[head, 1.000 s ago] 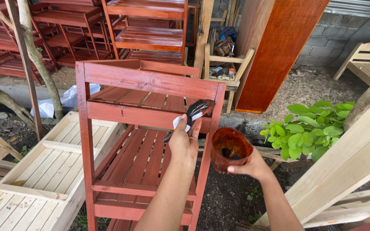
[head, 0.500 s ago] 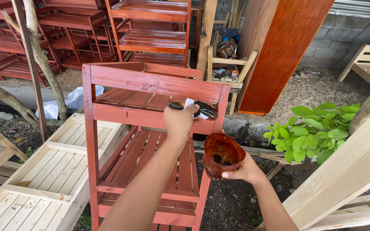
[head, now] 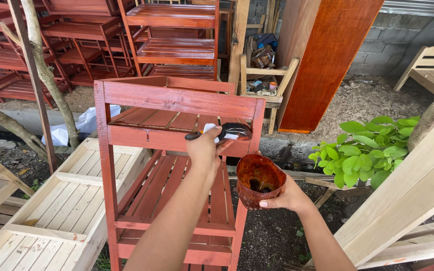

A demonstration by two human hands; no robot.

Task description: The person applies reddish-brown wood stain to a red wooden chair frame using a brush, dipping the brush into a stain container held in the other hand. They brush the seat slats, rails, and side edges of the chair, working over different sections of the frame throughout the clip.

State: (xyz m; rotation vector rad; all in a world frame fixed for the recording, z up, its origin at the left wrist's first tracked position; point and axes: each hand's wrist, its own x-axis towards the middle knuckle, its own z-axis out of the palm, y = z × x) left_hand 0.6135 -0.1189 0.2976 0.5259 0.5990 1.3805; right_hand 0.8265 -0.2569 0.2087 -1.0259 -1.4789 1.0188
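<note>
**Brush swings flat onto the shelf's front rail**

Since a second ago the brush [head: 229,132] has dropped from an upward tilt above the rack to lie nearly level against the top front rail, and the stain cup [head: 258,179] has come up a little closer beside it. The left hand [head: 204,148] is closed around the brush handle, bristles pointing right toward the corner post of the red-stained shelf rack [head: 177,100]. The right hand [head: 287,198] is wrapped around the side of the cup, fingers curled on its outer wall, holding it just beside the rack's right post and below the brush.

The left forearm rises straight from the bottom of the frame, wrist bent slightly so the brush lies across the rail. The right forearm comes in from the lower right, wrist cocked up to keep the cup's mouth roughly level.

The cup looks tilted a touch toward the camera; a further tip could spill dark stain onto the lower slats or the ground. A loaded brush held flat may drip on the shelf below. The unpainted wooden rack [head: 56,211] lying at left sits near enough to catch stray splashes.
</note>
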